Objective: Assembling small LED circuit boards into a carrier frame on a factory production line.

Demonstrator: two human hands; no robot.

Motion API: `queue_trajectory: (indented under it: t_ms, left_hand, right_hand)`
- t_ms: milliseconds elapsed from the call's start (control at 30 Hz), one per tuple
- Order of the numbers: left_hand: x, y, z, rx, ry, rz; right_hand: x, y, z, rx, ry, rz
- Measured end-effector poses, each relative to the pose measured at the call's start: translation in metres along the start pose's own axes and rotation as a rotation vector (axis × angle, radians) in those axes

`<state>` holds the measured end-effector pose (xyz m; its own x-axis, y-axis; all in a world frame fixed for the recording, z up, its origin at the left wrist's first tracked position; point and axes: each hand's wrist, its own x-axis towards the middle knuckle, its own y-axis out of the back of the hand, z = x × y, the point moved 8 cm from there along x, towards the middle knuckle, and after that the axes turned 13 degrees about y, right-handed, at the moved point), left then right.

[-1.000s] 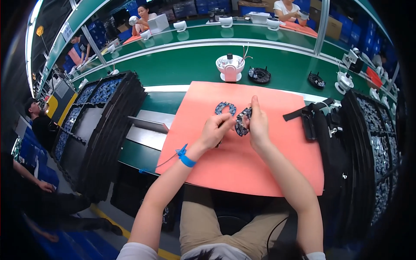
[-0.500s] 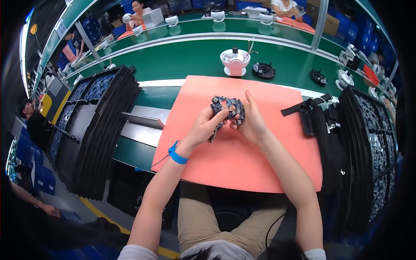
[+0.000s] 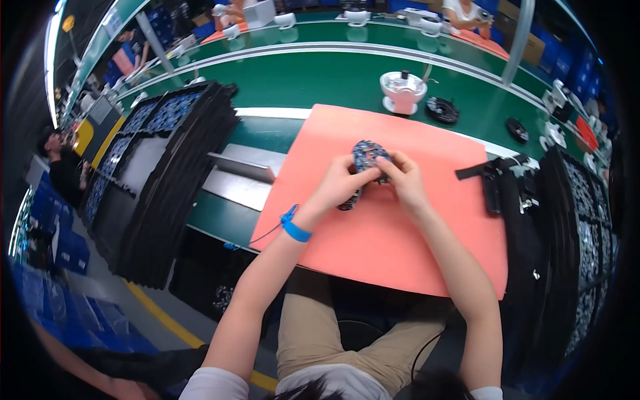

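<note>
Over the pink mat, both my hands grip a dark, rounded circuit board crowded with small parts. My left hand is closed on its left edge, thumb across the front. From the other side my right hand pinches the board, its thumb pressing the face near the left thumb. Below the left fingers a second dark board piece sticks out; whether it is joined to the first is hidden. On my left wrist is a blue strap with a thin cord.
Stacked black trays of boards stand left and right. A metal bracket lies left of the mat. Beyond the mat are a white round device and black round parts. Black straps lie at right. Other people work nearby.
The board pieces, spread apart between my hands before, now form one compact rounded shape. My right hand has turned from an open palm to a pinch. The whole view has shifted.
</note>
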<state>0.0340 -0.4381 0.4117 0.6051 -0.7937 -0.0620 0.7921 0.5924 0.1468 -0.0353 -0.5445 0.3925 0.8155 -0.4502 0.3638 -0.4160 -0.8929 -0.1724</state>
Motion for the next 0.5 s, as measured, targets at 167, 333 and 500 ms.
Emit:
queue_trajectory:
  t_ms: [167,333,500]
  left_hand:
    - [0.001,0.0,-0.012,-0.103,-0.034,0.032]
    - [-0.014,0.002,-0.021,-0.015,0.039,0.056]
    - [-0.016,-0.002,-0.031,0.162,-0.041,0.005]
  right_hand:
    - [-0.005,0.0,-0.006,0.064,-0.04,0.033]
    - [-0.014,-0.013,-0.002,-0.164,-0.092,-0.069]
    - [-0.017,-0.018,-0.003,0.232,-0.138,0.151]
